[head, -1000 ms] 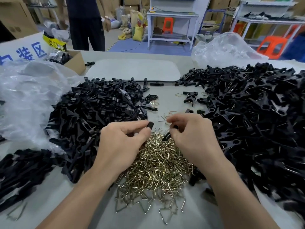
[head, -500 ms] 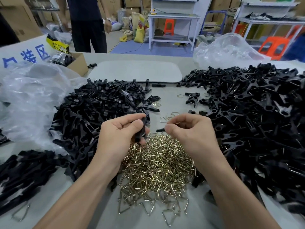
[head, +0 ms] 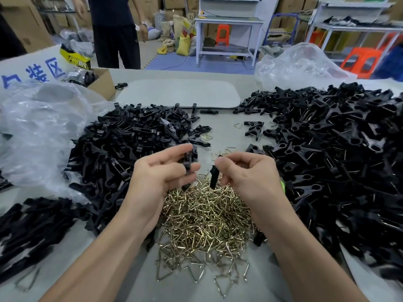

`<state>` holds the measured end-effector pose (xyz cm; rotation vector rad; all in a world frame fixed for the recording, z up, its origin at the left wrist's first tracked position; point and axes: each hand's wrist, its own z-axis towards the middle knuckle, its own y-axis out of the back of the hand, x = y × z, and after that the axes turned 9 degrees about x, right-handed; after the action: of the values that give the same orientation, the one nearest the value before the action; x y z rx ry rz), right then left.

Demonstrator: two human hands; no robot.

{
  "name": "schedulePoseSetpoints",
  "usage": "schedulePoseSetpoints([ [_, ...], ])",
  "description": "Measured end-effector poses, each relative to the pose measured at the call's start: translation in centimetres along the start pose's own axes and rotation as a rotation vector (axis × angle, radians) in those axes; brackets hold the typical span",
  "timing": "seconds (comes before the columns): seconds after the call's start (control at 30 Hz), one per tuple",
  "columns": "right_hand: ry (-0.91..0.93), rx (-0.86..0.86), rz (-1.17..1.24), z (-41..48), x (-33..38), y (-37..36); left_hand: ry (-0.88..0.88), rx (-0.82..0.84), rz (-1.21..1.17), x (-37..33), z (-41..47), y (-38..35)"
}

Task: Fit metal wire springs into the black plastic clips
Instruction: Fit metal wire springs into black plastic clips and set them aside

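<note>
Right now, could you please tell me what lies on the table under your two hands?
A heap of brass-coloured wire springs on the grey table. The left hand and right hand, each pinching a black plastic clip piece, cover the heap's far edge; whatever lies there is hidden.

Basically all black here: the left clip heap (head: 130,144), the right clip heap (head: 327,149), plus the left-hand clip piece (head: 188,165) and the right-hand clip piece (head: 214,177), all plain matte. Wire springs (head: 207,214) are brassy gold, duller silver at the near edge. Table (head: 224,138) is pale grey, pad (head: 178,94) lighter grey. White sign (head: 43,71) with blue characters, orange stools (head: 359,59), and a clear glossy bag (head: 39,127).
</note>
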<state>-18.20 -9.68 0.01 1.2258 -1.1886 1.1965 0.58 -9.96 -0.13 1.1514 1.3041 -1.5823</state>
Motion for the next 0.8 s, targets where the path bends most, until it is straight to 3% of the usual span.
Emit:
schedulePoseSetpoints([
  [0.1,0.027,-0.036,0.009,-0.1,0.1,-0.2,-0.034,0.032,0.087,0.1,-0.2,-0.1],
  [0.23,0.169,-0.127,-0.151,-0.4,0.0,-0.4,-0.022,0.054,0.114,0.1,-0.3,-0.5],
  [0.47,0.182,0.020,-0.178,-1.1,0.0,-1.6,-0.032,0.006,0.243,0.2,-0.3,-0.9],
  [0.8,0.217,0.011,-0.098,-1.1,-0.1,-1.3,-0.072,0.064,0.524,0.5,-0.6,-0.5],
])
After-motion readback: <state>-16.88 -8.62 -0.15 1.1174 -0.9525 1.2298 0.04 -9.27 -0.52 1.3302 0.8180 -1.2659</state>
